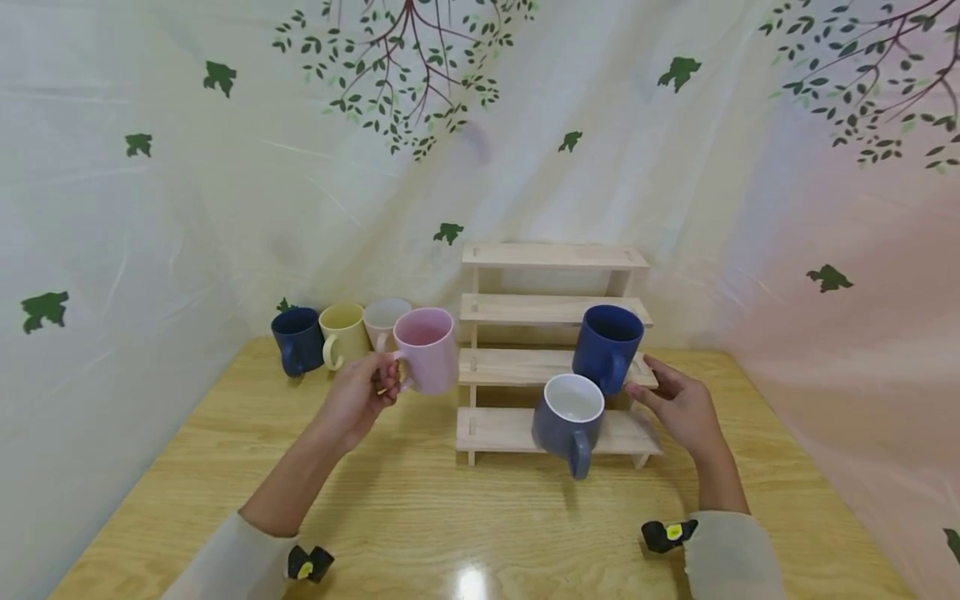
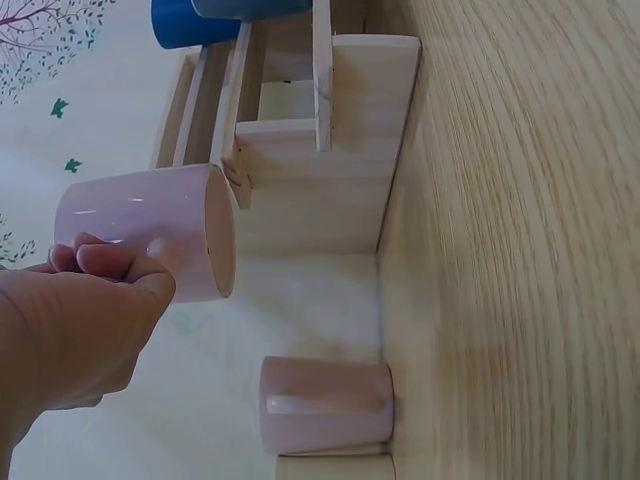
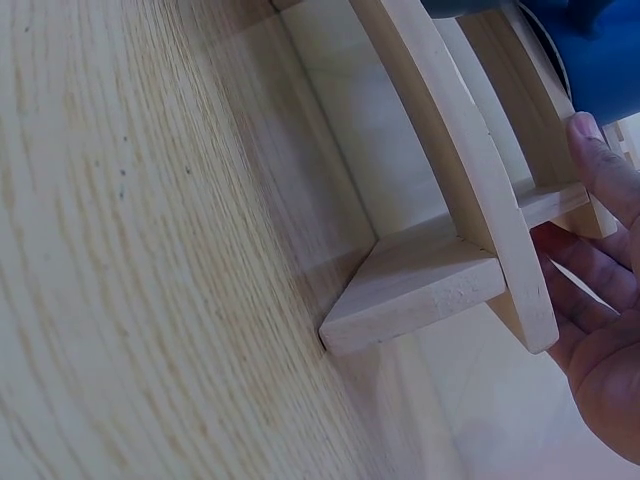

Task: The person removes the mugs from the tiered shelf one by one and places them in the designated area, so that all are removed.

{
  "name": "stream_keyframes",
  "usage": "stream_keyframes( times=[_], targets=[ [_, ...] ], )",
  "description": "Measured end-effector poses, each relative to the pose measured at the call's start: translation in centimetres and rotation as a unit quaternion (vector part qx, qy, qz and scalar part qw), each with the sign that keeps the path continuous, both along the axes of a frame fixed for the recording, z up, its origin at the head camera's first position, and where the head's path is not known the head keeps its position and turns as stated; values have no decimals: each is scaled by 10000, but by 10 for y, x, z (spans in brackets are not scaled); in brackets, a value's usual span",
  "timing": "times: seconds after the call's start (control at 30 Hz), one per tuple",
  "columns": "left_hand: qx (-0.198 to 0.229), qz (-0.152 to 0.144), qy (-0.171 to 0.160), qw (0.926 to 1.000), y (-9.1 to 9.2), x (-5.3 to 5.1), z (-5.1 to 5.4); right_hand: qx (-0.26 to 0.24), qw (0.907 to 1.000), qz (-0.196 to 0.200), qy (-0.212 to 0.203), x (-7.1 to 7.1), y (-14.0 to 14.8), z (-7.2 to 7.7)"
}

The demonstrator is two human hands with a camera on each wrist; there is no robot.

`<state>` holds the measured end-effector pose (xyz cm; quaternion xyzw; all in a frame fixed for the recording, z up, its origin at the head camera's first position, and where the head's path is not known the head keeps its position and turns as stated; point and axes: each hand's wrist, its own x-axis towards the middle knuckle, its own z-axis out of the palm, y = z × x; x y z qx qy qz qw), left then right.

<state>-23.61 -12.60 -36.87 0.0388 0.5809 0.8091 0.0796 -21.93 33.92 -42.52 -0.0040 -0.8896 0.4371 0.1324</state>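
Observation:
My left hand [image 1: 363,396] holds a pink mug [image 1: 431,354] by its handle, raised above the table left of a stepped wooden shelf [image 1: 495,429]. In the left wrist view, curled fingers [image 2: 105,260] cover most of that handle. At the shelf's right side, my right hand [image 1: 682,408] has its thumb in front of the second board from the bottom and its fingers behind, gripping the board's end. A blue mug [image 1: 607,337] stands on this board, close to the thumb. Below it, a grey-blue mug [image 1: 562,425] with a white inside sits on the lowest board, handle forward.
Left of the shelf, a dark blue mug [image 1: 296,342], a yellow mug [image 1: 345,329] and a pale pink mug [image 1: 386,315] stand in a row at the back of the wooden table [image 1: 420,517]. A leaf-printed curtain [image 1: 360,208] hangs behind.

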Motion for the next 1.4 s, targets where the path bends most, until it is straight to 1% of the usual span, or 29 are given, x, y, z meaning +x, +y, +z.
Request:
stream_keyframes(
  times=[0.17,0.27,0.4,0.5,0.6,0.83,1.07,1.17,1.27,1.4],
  targets=[
    [-127,110,-58,9998,-5,-3,-5,18,10000,14,-20,0,0,0],
    [-433,217,-139,9987,-6,-6,-11,20,10000,21,-34,0,1,0],
    [-982,336,-309,9941,-7,-10,-20,30,10000,23,-27,0,1,-1],
    [-1181,417,-420,9912,-7,-12,-25,57,10000,27,-27,0,1,-1],
    [-1260,488,-468,9897,-7,-14,-28,75,10000,25,-30,0,1,-1],
    [-1293,676,-654,9871,-11,-17,-31,85,10000,20,-38,-2,1,-2],
    [-1203,985,-959,9832,-19,-22,-38,46,10000,31,-62,0,0,0],
    [-1161,1074,-1064,9817,-21,-23,-40,56,10000,38,-61,0,0,1],
    [-1104,1094,-1104,9817,-22,-23,-42,46,10000,25,-51,1,0,1],
    [-985,992,-1072,9844,-25,-23,-43,33,10000,21,-65,0,-1,0]
  ],
)
